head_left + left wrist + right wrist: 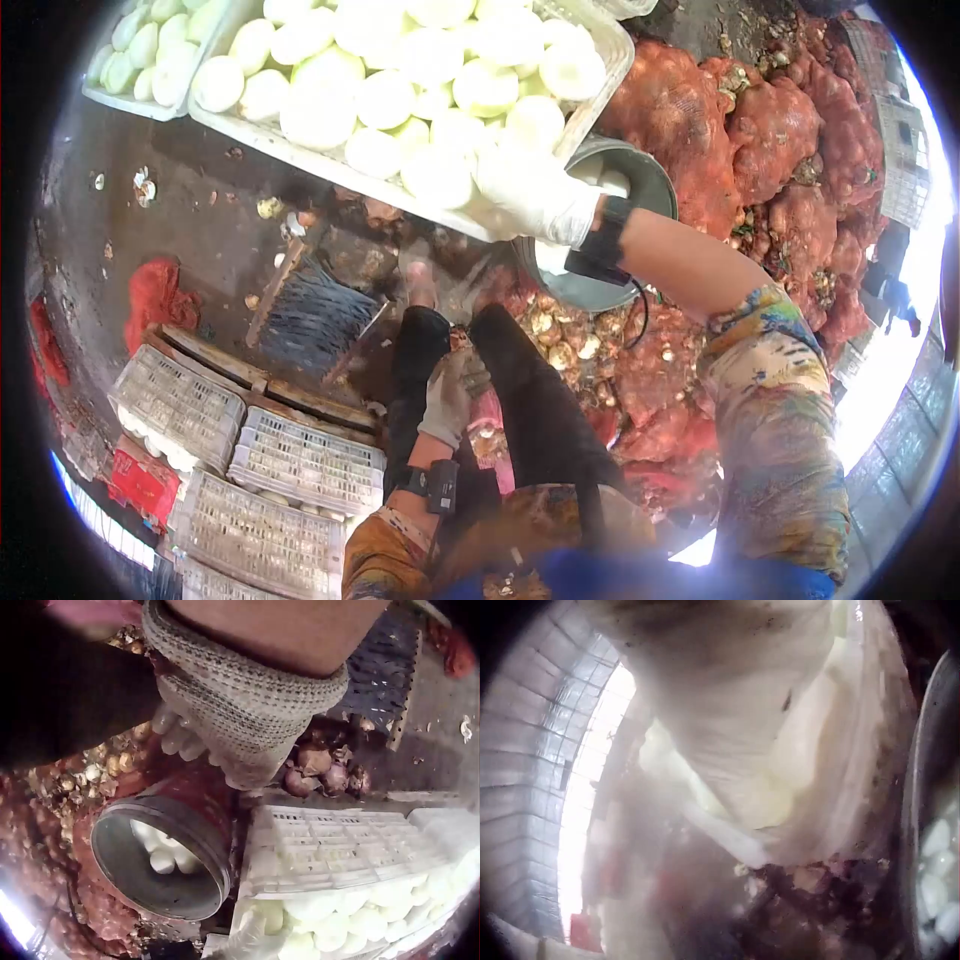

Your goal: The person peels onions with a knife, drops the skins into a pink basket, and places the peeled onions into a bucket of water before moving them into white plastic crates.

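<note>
My right hand (535,195), in a pale glove, reaches over the near right corner of a white crate (310,160) heaped with peeled onions (385,100). Its fingers blend into the bright onions, and I cannot tell whether they grip one. In the right wrist view the glove (727,697) fills the upper middle, close to the crate's edge. My left hand (448,398), in a knitted glove, hangs between the knees; its fingers (176,739) are loosely bent, with nothing visible in them. Below the right forearm stands a metal bucket (655,185) with peeled onions inside.
Red mesh sacks (665,110) of onions pile up on the right. Loose unpeeled onions (315,761) lie on the ground by the crate. White slatted crates (305,450) stack at lower left, near a dark woven mat (320,310). Another onion-filled crate (135,105) stands at upper left.
</note>
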